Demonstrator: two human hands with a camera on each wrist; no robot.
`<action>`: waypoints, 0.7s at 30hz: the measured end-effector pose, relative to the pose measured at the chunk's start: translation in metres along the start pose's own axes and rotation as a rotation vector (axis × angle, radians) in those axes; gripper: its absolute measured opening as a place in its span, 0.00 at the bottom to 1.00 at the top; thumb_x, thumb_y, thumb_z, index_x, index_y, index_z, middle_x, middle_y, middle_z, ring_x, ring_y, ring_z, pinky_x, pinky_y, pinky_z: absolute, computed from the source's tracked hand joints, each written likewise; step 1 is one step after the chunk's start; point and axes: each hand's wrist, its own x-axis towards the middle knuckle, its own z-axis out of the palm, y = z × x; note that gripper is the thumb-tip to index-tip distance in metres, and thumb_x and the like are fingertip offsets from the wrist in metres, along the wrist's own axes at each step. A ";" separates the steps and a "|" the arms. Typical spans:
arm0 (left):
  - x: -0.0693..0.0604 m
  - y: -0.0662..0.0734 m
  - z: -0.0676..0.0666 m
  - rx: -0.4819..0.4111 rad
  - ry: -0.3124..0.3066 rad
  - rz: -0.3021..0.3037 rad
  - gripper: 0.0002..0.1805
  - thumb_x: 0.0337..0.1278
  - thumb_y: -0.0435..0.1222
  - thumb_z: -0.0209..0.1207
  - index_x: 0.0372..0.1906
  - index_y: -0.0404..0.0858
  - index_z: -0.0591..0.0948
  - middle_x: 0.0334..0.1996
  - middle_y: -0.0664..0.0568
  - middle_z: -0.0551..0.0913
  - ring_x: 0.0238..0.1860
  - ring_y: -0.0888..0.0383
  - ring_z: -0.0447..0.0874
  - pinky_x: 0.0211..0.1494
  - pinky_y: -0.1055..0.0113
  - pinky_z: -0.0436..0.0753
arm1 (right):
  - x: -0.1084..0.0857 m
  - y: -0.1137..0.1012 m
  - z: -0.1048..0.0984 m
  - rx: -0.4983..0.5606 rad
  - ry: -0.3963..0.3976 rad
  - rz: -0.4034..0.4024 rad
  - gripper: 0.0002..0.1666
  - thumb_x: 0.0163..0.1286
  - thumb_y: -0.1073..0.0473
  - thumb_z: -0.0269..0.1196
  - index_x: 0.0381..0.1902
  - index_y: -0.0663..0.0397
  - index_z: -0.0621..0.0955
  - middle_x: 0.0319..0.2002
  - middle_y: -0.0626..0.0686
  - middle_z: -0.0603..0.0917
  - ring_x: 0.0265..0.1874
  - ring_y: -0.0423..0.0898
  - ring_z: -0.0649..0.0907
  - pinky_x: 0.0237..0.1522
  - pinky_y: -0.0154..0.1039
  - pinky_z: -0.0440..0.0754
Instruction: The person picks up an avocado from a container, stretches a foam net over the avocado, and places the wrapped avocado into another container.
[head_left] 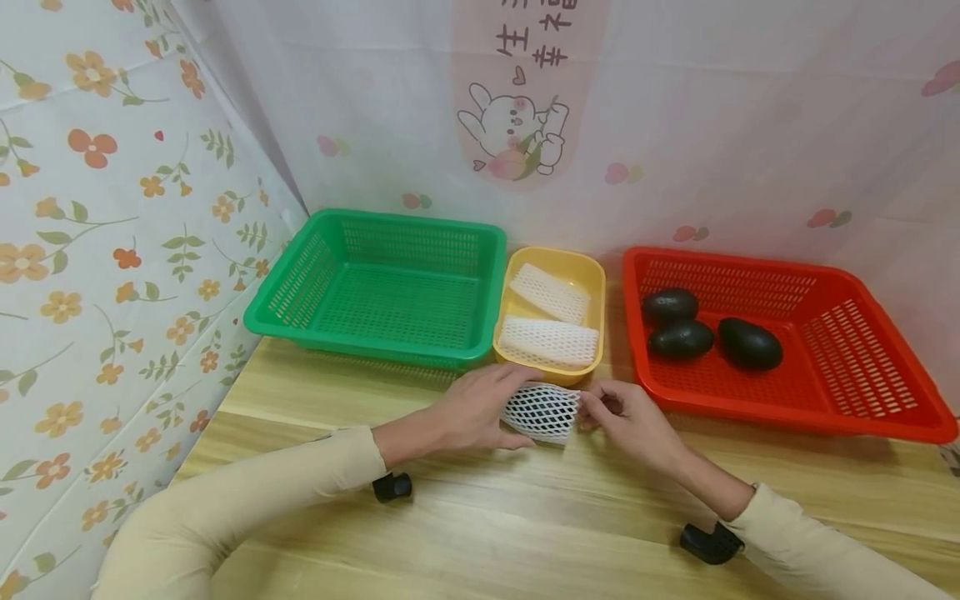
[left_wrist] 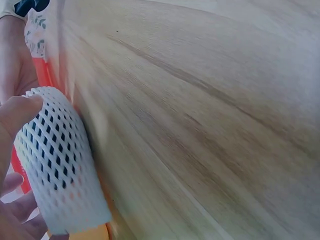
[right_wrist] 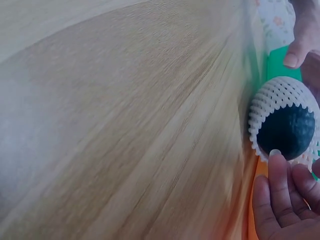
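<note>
A white foam net sleeve (head_left: 542, 412) lies sideways between the two hands, with a dark avocado (right_wrist: 286, 131) inside it that shows through the mesh and at the sleeve's mouth. My left hand (head_left: 474, 410) holds the sleeve's left end, thumb on the near side; in the left wrist view the thumb presses the mesh (left_wrist: 59, 155) and the fingers curl behind. My right hand (head_left: 636, 423) pinches the rim at the right end. In the right wrist view its fingertips (right_wrist: 276, 159) are at the lower edge of the mouth.
Behind stand a green basket (head_left: 480, 350) at left, a yellow tray (head_left: 598, 287) with white net sleeves (head_left: 551, 340) in the middle, and a red basket (head_left: 810, 421) holding three avocados (head_left: 750, 343) at right. Patterned curtains hang at the back and left.
</note>
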 end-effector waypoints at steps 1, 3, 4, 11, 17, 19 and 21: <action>0.000 -0.001 0.000 -0.004 0.007 0.003 0.48 0.50 0.57 0.74 0.73 0.44 0.67 0.66 0.50 0.73 0.66 0.52 0.71 0.66 0.54 0.71 | -0.001 0.000 -0.001 -0.005 0.003 0.001 0.11 0.77 0.62 0.60 0.32 0.59 0.83 0.32 0.54 0.85 0.31 0.52 0.86 0.35 0.43 0.85; 0.000 -0.002 0.000 -0.002 0.018 0.015 0.46 0.49 0.56 0.74 0.71 0.44 0.69 0.64 0.50 0.74 0.64 0.53 0.72 0.65 0.55 0.72 | -0.002 0.000 -0.002 -0.017 0.007 0.002 0.12 0.77 0.62 0.60 0.32 0.59 0.83 0.31 0.53 0.85 0.30 0.51 0.85 0.34 0.42 0.84; 0.000 -0.002 0.001 0.003 0.022 0.026 0.45 0.49 0.56 0.74 0.70 0.44 0.70 0.64 0.50 0.74 0.64 0.53 0.73 0.66 0.56 0.71 | -0.003 0.000 -0.003 -0.020 0.008 0.002 0.12 0.78 0.62 0.60 0.32 0.59 0.83 0.31 0.53 0.85 0.30 0.51 0.85 0.34 0.41 0.84; 0.009 0.004 0.004 0.099 0.025 0.095 0.44 0.49 0.57 0.74 0.68 0.45 0.71 0.60 0.54 0.75 0.61 0.57 0.73 0.66 0.59 0.68 | -0.006 0.000 -0.005 -0.049 0.000 0.016 0.14 0.80 0.58 0.58 0.32 0.57 0.82 0.29 0.51 0.84 0.29 0.50 0.84 0.32 0.38 0.82; 0.017 0.012 0.005 0.140 -0.048 0.093 0.44 0.53 0.56 0.72 0.72 0.47 0.68 0.64 0.53 0.72 0.64 0.54 0.71 0.66 0.56 0.69 | -0.008 0.002 -0.007 -0.113 -0.012 0.039 0.16 0.80 0.55 0.57 0.31 0.54 0.82 0.27 0.50 0.83 0.28 0.48 0.82 0.30 0.37 0.80; 0.018 0.014 0.005 0.154 -0.072 0.085 0.43 0.55 0.55 0.71 0.73 0.48 0.67 0.65 0.52 0.71 0.64 0.53 0.71 0.66 0.55 0.69 | -0.009 0.001 -0.008 -0.127 -0.028 0.049 0.17 0.80 0.54 0.57 0.31 0.54 0.82 0.27 0.50 0.82 0.28 0.47 0.82 0.30 0.37 0.79; 0.019 0.014 0.007 0.163 -0.080 0.077 0.42 0.57 0.54 0.70 0.74 0.48 0.66 0.65 0.52 0.71 0.63 0.52 0.72 0.65 0.54 0.71 | -0.009 0.001 -0.009 -0.137 -0.047 0.055 0.17 0.80 0.53 0.57 0.31 0.53 0.82 0.28 0.49 0.82 0.28 0.46 0.81 0.29 0.37 0.78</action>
